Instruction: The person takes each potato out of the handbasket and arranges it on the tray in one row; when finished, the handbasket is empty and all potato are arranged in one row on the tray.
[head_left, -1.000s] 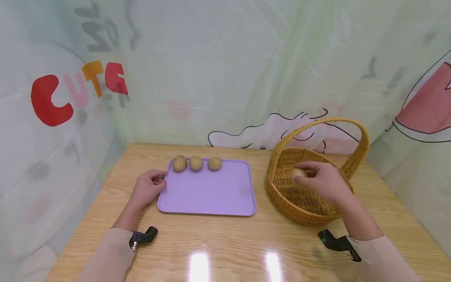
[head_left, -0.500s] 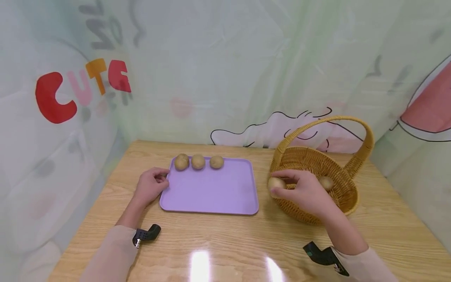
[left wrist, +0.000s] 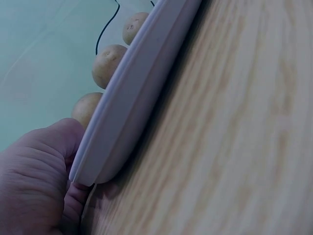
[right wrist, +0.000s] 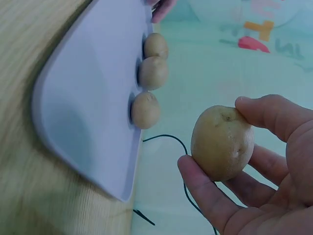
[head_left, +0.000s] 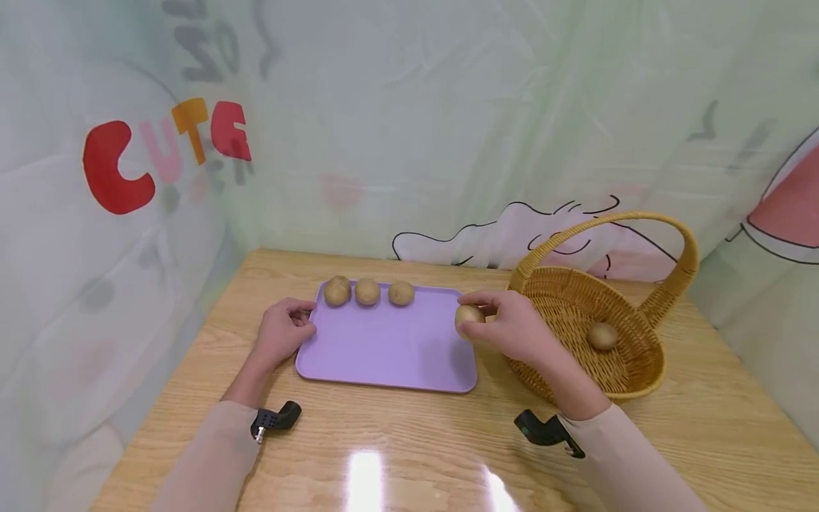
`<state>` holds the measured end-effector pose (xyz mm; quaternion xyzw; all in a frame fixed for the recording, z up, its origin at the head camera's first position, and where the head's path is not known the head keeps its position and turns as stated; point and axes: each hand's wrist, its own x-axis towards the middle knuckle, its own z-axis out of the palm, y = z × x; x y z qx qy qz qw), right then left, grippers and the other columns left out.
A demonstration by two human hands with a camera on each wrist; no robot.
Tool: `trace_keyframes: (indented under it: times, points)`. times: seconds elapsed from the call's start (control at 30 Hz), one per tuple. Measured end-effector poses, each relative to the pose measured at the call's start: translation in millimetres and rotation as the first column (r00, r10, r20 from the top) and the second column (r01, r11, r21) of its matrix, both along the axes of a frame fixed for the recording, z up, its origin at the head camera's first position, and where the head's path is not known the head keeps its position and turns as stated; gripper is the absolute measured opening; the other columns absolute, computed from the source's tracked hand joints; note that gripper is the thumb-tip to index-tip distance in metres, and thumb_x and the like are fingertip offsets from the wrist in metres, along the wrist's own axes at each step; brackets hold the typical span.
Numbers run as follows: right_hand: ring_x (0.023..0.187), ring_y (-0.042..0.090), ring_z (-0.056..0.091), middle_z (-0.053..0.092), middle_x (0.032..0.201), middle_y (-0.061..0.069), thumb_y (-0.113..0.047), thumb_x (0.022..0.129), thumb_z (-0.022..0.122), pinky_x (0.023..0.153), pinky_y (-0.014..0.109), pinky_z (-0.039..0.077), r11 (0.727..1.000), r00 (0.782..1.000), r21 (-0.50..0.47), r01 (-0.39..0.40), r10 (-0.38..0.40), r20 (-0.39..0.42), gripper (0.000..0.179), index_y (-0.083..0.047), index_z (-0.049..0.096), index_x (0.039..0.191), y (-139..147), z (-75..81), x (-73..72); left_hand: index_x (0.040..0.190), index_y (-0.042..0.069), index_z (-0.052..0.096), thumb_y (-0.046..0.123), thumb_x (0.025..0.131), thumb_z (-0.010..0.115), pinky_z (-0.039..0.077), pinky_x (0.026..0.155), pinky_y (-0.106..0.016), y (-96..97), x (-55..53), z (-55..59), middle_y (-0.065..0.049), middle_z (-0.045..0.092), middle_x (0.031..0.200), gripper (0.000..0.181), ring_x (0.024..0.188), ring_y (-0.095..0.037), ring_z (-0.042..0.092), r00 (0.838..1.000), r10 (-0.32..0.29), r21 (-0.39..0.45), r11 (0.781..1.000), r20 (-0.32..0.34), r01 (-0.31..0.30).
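My right hand (head_left: 512,326) pinches a potato (right wrist: 222,143) between thumb and fingertips, held up over the right edge of the purple tray (head_left: 390,348). On the far side of the tray, three potatoes (head_left: 367,292) sit in a row starting at the left corner. My left hand (head_left: 284,333) grips the tray's left rim; in the left wrist view its thumb lies against the rim (left wrist: 122,83) and its fingers reach below it. Another potato (head_left: 603,336) lies inside the wicker basket (head_left: 563,284), toward its right side.
The basket stands right of the tray on the wooden table (head_left: 409,441), its tall arched handle (head_left: 614,217) rising above the opening. A printed curtain (head_left: 409,142) hangs behind the table.
My right hand has carried the potato out of the basket and leftward to above the tray's right edge. My left hand has stayed at the tray's rim. The view has shifted slightly.
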<state>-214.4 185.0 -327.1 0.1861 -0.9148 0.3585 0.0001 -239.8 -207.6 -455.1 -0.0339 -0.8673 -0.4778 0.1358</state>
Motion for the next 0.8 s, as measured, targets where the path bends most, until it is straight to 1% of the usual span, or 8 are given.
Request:
trace_keyframes:
  times: [0.1,0.2,0.3,0.43,0.5,0.67,0.8]
  points:
    - [0.099,0.021,0.063,0.068,0.111,0.003,-0.024,0.081,0.074,0.077,0.036,0.051,1.0,1.0,0.002,-0.009,0.009,0.014,0.035,-0.016,0.071,0.116,-10.9,-1.4,-14.5,0.108,-0.002,0.07,-0.004,0.073,0.064,0.046,0.059,-0.02,-2.7,-0.3,-0.1,-0.011,0.061,0.088,0.036,0.073,-0.018,0.056,1.0,-0.003,0.003,1.0,0.0,0.003]
    - [0.098,0.024,0.063,0.067,0.112,0.006,-0.023,0.082,0.073,0.079,0.037,0.05,1.0,0.999,-0.013,-0.018,0.018,0.045,0.038,-0.013,0.07,0.118,-16.9,-3.7,-28.2,0.108,-0.001,0.07,-0.004,0.073,0.064,0.046,0.06,-0.021,-3.1,-0.9,-0.5,-0.011,0.06,0.09,0.036,0.074,-0.018,0.056,1.0,-0.009,0.005,1.0,0.0,0.009]
    - [0.099,0.026,0.063,0.065,0.116,0.008,-0.022,0.083,0.073,0.08,0.038,0.051,0.999,0.996,-0.031,-0.023,0.025,0.082,0.04,-0.01,0.068,0.121,-18.1,-6.2,-40.1,0.109,-0.002,0.07,-0.004,0.073,0.064,0.047,0.06,-0.021,-2.1,-2.5,-0.7,-0.011,0.061,0.089,0.036,0.074,-0.018,0.056,1.0,-0.017,0.0,1.0,-0.008,0.017]
    - [0.103,0.026,0.062,0.063,0.12,0.007,-0.024,0.083,0.074,0.082,0.039,0.051,0.999,0.992,-0.034,-0.02,0.024,0.124,0.042,-0.011,0.067,0.123,-16.0,-9.4,-52.6,0.108,-0.002,0.07,-0.005,0.073,0.064,0.046,0.06,-0.021,1.3,-1.7,0.1,-0.01,0.062,0.089,0.036,0.074,-0.018,0.056,1.0,-0.014,-0.011,1.0,-0.023,0.014]
    - [0.103,0.025,0.062,0.063,0.121,0.007,-0.025,0.084,0.073,0.083,0.039,0.051,1.0,0.989,-0.03,-0.006,0.011,0.15,0.044,-0.011,0.066,0.125,-14.3,-11.2,-59.0,0.108,-0.002,0.07,-0.005,0.073,0.064,0.046,0.061,-0.021,3.2,-1.1,0.0,-0.01,0.062,0.09,0.035,0.074,-0.017,0.056,1.0,-0.017,-0.013,1.0,-0.025,0.016]
    - [0.095,0.024,0.064,0.062,0.12,0.012,-0.026,0.087,0.07,0.082,0.039,0.051,0.999,0.979,-0.021,0.025,-0.02,0.201,0.049,-0.007,0.06,0.131,-11.9,-18.4,-74.5,0.108,-0.002,0.07,-0.005,0.073,0.064,0.047,0.062,-0.021,7.6,0.2,0.5,-0.011,0.062,0.093,0.036,0.075,-0.017,0.056,0.999,-0.034,0.009,0.999,-0.013,0.034]
    - [0.091,0.024,0.063,0.058,0.125,0.015,-0.028,0.087,0.071,0.079,0.036,0.051,0.998,0.974,0.001,0.069,-0.068,0.214,0.05,-0.005,0.059,0.13,-18.6,-27.6,-85.1,0.108,-0.001,0.07,-0.006,0.073,0.064,0.047,0.061,-0.021,8.4,1.5,2.9,-0.011,0.063,0.092,0.036,0.075,-0.018,0.056,0.999,-0.032,0.023,0.999,-0.01,0.032]
